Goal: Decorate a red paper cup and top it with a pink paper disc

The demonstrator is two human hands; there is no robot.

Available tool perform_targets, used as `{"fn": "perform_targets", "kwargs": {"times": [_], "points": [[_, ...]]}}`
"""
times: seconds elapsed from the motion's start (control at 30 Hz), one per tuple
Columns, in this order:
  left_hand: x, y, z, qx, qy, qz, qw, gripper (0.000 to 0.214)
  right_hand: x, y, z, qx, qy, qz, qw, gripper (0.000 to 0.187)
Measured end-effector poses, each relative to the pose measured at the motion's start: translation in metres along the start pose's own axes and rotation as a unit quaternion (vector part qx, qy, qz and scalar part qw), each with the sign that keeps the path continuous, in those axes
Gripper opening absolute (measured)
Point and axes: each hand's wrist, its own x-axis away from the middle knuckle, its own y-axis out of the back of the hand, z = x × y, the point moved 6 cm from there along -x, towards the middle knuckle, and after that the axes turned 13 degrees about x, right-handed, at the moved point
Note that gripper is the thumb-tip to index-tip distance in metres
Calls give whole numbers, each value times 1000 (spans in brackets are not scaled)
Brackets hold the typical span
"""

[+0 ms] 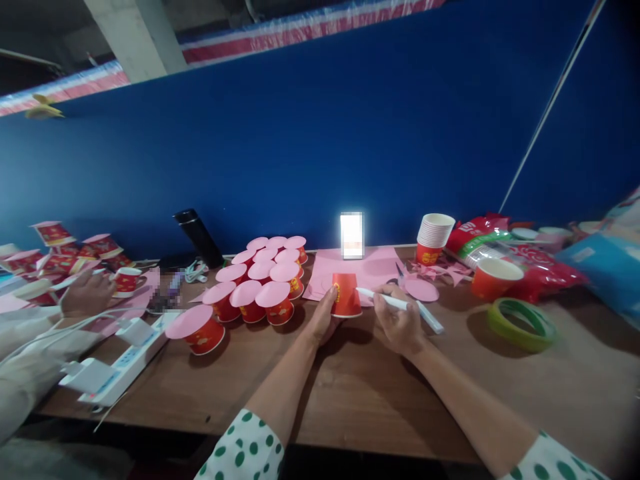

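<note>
My left hand (323,319) is closed around the side of an upside-down red paper cup (346,295) standing on a pink paper sheet (367,268). In my right hand (399,323) is a white pen (400,304), its tip close against the cup's right side. A cut pink paper disc (421,289) lies just right of the pen, and pink paper scraps (440,272) lie behind it.
Several red cups topped with pink discs (260,280) cluster to the left. A stack of cups (433,240), one open red cup (493,277), a green tape roll (521,324) and red bags (500,248) sit at right. A power strip (120,363), black flask (197,237) and another person's hand (86,293) are at left.
</note>
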Motion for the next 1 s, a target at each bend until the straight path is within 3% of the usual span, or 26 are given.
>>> {"fn": "perform_targets", "kwargs": {"times": [1.0], "points": [[2, -2, 0, 9, -10, -28, 1000, 39, -2, 5, 7, -4, 16, -10, 1000, 13]]}}
